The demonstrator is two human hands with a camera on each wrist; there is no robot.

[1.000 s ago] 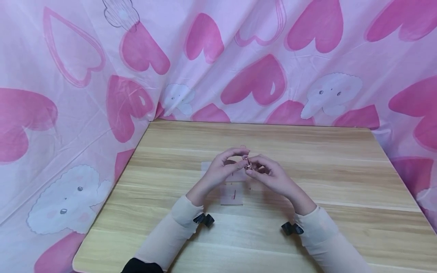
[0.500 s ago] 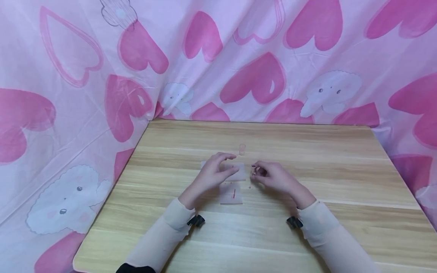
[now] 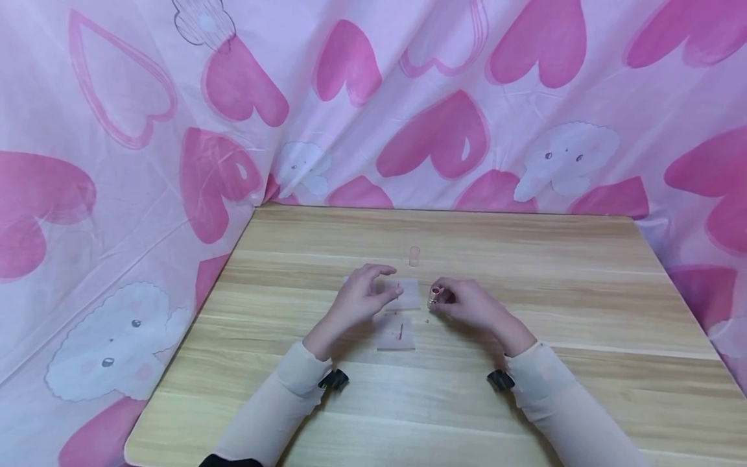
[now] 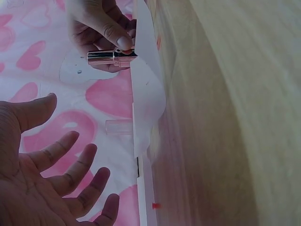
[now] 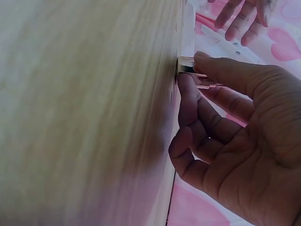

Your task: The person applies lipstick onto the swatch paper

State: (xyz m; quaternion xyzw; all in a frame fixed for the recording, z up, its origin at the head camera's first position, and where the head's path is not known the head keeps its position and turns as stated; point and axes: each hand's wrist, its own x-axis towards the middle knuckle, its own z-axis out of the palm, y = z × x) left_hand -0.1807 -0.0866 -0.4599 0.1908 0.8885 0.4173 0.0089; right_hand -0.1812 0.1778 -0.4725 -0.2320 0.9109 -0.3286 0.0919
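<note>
My right hand (image 3: 467, 299) pinches a rose-gold lipstick tube (image 3: 434, 296) between thumb and fingers, low over the table to the right of the papers. A dark red tip shows inside its top in the head view. The tube's shiny case (image 4: 104, 57) also appears in the left wrist view, and its base is near the tabletop in the right wrist view. My left hand (image 3: 358, 301) hovers over the upper paper (image 3: 410, 299), fingers spread and holding nothing. A clear lipstick cap (image 3: 414, 256) stands beyond both hands.
A lower paper (image 3: 385, 340) bears a red streak (image 3: 401, 331); the upper one has a smaller red mark. One tiny crumb (image 3: 426, 321) lies beside the papers. The wooden table (image 3: 525, 415) meets a pink heart-print curtain (image 3: 432, 136) at the back and left.
The hands were together at the lipstick. My left hand has let go and moved left; my right hand has brought the tube down toward the table, then tipped its top slightly toward me.
</note>
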